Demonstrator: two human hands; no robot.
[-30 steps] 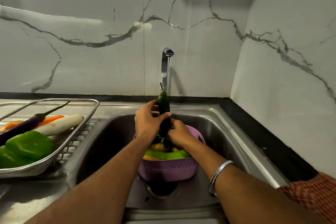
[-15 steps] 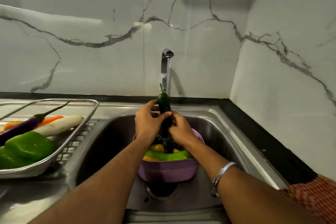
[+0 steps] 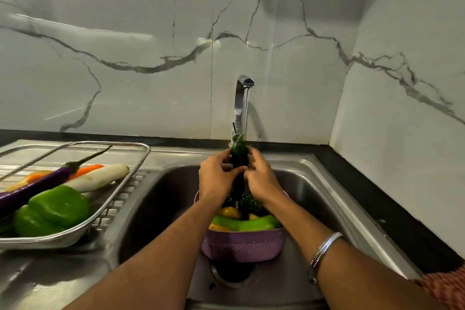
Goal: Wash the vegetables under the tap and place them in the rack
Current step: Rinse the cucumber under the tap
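Sink (image 3: pixel 314 191) is my landmark. Rack (image 3: pixel 118 199) sits on the steel worktop just left of it, already carrying green peppers (image 3: pixel 54 211), a white radish (image 3: pixel 100 178), a purple eggplant (image 3: pixel 37 187) and carrots. Purple basket (image 3: pixel 242 246) stands in the sink over the drain with the unwashed veg. Tap (image 3: pixel 241 106) rises at the sink's back edge, water running.

Dark green cucumber (image 3: pixel 239 158) is held upright above the basket, tip just under the spout. My left hand (image 3: pixel 217 178) and right hand (image 3: pixel 260 177) both have fingers curled round its middle, thumbs meeting in front.

Handling, my guess: light, stiff, not fragile — but wet skin will be slick. Grip mid-body with a full wrap, not the tapered ends — a pinch there could squirt it out.
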